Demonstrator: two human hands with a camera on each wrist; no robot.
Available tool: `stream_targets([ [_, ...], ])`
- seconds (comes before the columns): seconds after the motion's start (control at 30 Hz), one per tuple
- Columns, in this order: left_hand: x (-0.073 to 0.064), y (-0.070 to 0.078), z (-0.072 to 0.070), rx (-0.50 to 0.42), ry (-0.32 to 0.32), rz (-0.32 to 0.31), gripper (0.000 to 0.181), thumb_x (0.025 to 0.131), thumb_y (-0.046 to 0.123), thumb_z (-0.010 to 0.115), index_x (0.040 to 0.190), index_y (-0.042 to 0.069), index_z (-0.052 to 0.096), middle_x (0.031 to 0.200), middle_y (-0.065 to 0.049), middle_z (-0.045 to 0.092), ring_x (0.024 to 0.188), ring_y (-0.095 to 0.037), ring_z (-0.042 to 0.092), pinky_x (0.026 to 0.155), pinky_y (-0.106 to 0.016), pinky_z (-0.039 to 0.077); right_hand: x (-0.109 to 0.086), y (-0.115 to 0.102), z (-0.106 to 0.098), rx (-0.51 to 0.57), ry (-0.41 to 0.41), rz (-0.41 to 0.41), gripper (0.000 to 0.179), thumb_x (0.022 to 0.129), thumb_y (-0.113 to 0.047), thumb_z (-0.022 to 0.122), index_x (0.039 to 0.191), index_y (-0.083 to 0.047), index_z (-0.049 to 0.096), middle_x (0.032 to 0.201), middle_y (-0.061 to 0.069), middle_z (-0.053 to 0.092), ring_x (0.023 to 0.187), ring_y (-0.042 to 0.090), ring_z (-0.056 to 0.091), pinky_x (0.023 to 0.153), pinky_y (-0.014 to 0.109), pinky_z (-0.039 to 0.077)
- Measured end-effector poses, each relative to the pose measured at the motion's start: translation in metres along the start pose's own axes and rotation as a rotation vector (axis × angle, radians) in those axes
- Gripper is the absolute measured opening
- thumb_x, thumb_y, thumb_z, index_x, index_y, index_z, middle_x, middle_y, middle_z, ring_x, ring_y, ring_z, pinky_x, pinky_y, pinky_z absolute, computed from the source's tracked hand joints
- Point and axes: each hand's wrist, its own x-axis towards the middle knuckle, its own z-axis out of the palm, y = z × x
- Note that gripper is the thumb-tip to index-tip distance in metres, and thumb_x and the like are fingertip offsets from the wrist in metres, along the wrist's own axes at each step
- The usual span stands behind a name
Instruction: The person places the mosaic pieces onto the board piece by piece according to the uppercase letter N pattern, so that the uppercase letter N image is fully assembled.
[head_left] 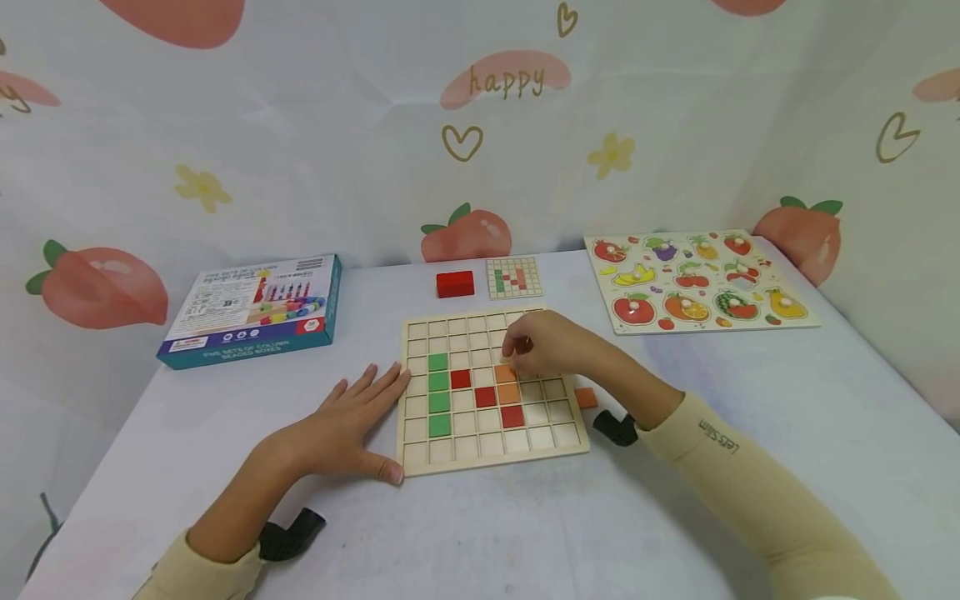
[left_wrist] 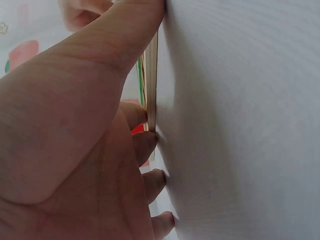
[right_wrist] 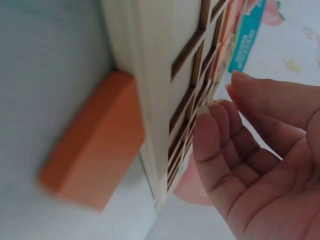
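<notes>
A square wooden grid board point(head_left: 472, 447) lies on the table with green tiles point(head_left: 438, 402), red tiles point(head_left: 486, 397) and orange tiles point(head_left: 508, 393) in its cells. My left hand point(head_left: 337, 433) is spread flat at the board's left side, with fingertips and thumb at its edge, as the left wrist view also shows. Over the board, my right hand point(head_left: 551, 343) has its fingers bent, the tips right at the upper orange tile. I cannot tell whether a tile is between them. A loose orange tile point(right_wrist: 97, 145) lies beside the board's right edge, below my right wrist.
Behind the board are a red block point(head_left: 455, 284) and a small pattern card point(head_left: 514, 277). A beaded toy box point(head_left: 251, 311) lies at the back left, a fruit puzzle board point(head_left: 693, 283) at the back right. A patterned cloth hangs behind the table.
</notes>
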Motion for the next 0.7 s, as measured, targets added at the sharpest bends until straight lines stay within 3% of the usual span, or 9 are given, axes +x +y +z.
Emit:
stream_targets([
  [0.23,0.000,-0.002,0.001,0.000,-0.002,-0.004,0.127,0.066,0.076,0.074,0.162,0.016,0.015,0.168,-0.009,0.009,0.151,-0.041,-0.002,0.115,-0.068,0.001,-0.034,0.017,-0.009,0.032,-0.004,0.074,0.007,0.092,-0.010,0.073,0.086,-0.013,0.070,0.080,0.000,0.061,0.082,0.020,0.055,0.071,0.032,0.049],
  [0.43,0.000,-0.002,0.002,-0.001,-0.002,-0.009,0.128,0.066,0.075,0.074,0.162,0.015,0.016,0.168,-0.009,0.010,0.151,-0.042,-0.002,0.114,-0.068,0.001,-0.058,0.038,-0.021,0.026,-0.102,0.100,0.007,0.088,-0.012,0.076,0.085,-0.014,0.069,0.078,-0.001,0.060,0.077,0.017,0.055,0.066,0.031,0.047],
  [0.57,0.000,-0.001,0.002,0.004,0.001,-0.004,0.127,0.067,0.075,0.074,0.162,0.016,0.015,0.168,-0.010,0.010,0.151,-0.042,-0.001,0.114,-0.069,0.002,-0.069,0.045,-0.021,0.032,-0.151,0.081,0.014,0.084,-0.015,0.081,0.089,-0.014,0.068,0.078,-0.001,0.058,0.077,0.017,0.053,0.066,0.031,0.045],
  [0.7,0.000,-0.001,0.002,0.007,0.003,-0.002,0.127,0.067,0.075,0.074,0.162,0.016,0.015,0.168,-0.010,0.010,0.151,-0.042,-0.001,0.114,-0.069,0.002,-0.074,0.048,-0.017,0.062,-0.144,0.067,0.018,0.082,-0.013,0.083,0.088,-0.013,0.066,0.076,-0.001,0.056,0.075,0.016,0.053,0.065,0.030,0.044],
])
